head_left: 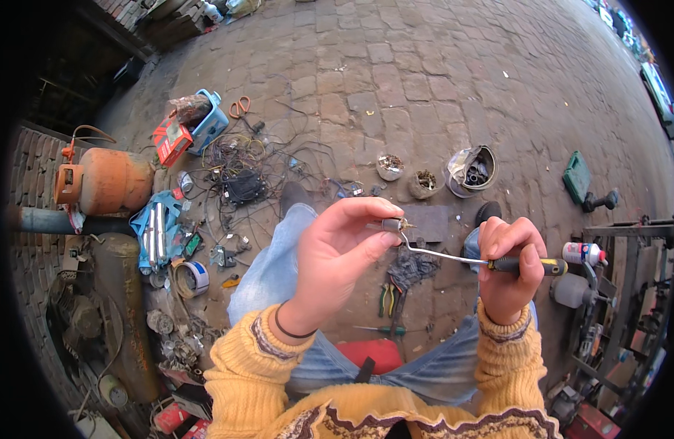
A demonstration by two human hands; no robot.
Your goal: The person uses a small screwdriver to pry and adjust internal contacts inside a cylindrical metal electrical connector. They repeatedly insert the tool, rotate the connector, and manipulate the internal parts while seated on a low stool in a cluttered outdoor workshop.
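Note:
My left hand (337, 252) pinches a small silver cylindrical part (392, 224) between thumb and fingertips; its exact kind is too small to make out. In my right hand (514, 267) is a screwdriver (454, 257) with a black and yellow handle and a cranked metal shaft. The shaft's bent tip reaches the end of the small part, at its brassy side. Below my hands, between my knees, lie pliers (387, 298) with yellow and green handles and a dark crumpled rag (410, 269). A flat dark metal plate (428, 223) lies behind the part.
Two small bowls (424, 184) of metal bits and a tin bucket (472, 172) stand ahead. Tangled wires (238, 157), a blue basket (209, 124) and an orange gas cylinder (114, 179) are at left. On the right are a green case (577, 175) and a metal rack (629, 230).

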